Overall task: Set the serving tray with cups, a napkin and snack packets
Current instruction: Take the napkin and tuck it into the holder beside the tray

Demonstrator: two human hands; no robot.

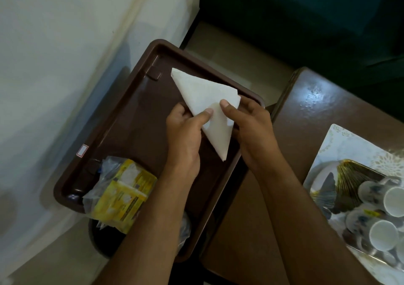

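Note:
A brown plastic serving tray point(122, 118) lies at the centre. Over it, a white napkin point(203, 92) folded into a triangle is held by both hands. My left hand point(185, 136) pinches its left edge with the thumb on top. My right hand point(253, 127) grips the right edge, thumb pressed on the paper. Yellow snack packets point(124, 188) in clear wrapping sit at the tray's near left corner. White cups point(384, 219) lie on their sides at the right.
The cups rest on a patterned white and gold tray point(341, 140) on a brown table point(310, 101). A pale wall point(65, 44) is close on the left. A dark bin point(102, 238) sits under the brown tray's near end.

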